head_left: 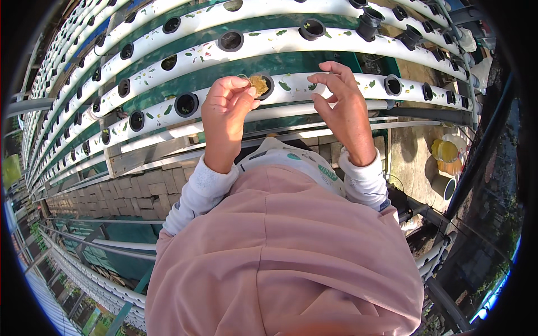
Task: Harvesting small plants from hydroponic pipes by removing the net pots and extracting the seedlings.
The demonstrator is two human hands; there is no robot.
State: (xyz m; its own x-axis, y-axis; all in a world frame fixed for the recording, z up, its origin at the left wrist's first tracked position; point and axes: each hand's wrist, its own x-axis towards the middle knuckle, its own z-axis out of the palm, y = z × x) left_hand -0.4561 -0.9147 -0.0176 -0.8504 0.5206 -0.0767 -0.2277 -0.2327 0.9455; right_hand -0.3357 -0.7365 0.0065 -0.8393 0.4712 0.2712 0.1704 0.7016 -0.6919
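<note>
White plastic growing pipes [336, 84] run in stacked, slanted rows across a hydroponic rack, each one punched with round black-rimmed holes spaced along its length so that every plant gets its own seat. A person in a pink garment and pale sleeves stands close against the lowest rows, both forearms raised to the pipe at chest height.

The left hand [227, 109] is closed in a pinch, thumb and fingertips pressed together on a small yellowish-brown sponge plug [259, 84], held right at the mouth of a planting hole [265, 85]; whether the plug already sits in the rim or hangs just above it cannot be told from this angle. The grip is at the plug's edge, which leaves its body free over the opening.

The right hand [341, 106] hovers just beside, on the same pipe, fingers loosely curled and apart, thumb and forefinger near each other but holding nothing visible. It appears poised to steady or assist.

Scraps of green leaf cling to the pipe surfaces. Neighbouring holes [186, 105] look dark and unfilled, while a few black net cups [370, 22] stand proud of the upper rows. To the right, on the paved ground, sit yellow containers [445, 151] within reach of the rack. Grey brick paving [140, 193] lies beneath the frame.
</note>
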